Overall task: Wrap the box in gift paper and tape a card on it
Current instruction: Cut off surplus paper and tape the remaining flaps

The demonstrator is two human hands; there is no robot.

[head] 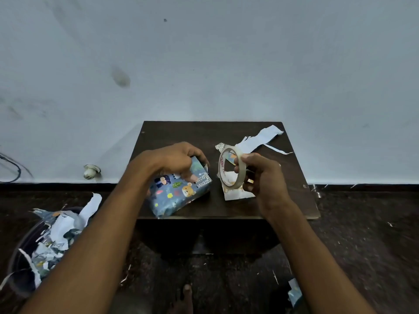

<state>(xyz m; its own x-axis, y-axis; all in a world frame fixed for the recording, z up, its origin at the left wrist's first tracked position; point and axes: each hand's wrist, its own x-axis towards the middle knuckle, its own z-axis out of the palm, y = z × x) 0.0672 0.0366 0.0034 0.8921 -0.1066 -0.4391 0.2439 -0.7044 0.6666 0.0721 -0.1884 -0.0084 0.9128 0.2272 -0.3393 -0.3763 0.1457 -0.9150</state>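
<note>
The box (pixel 179 196), wrapped in blue gift paper with cartoon animals, lies tilted on the small dark table (pixel 283 200) near its front left edge. My left hand (pixel 174 160) grips its far end from above, fingers curled over the paper. My right hand (pixel 260 175) holds a roll of clear tape (pixel 229 167) upright above the table's middle, thumb and fingers pinching its rim. Under the roll lies a white card or paper piece (pixel 235 193); its face is partly hidden.
White paper offcuts (pixel 260 139) lie at the table's back right. A dark bin (pixel 27 252) full of paper scraps stands on the floor at the left. More scraps (pixel 294 293) dot the dark floor. A pale wall rises right behind the table.
</note>
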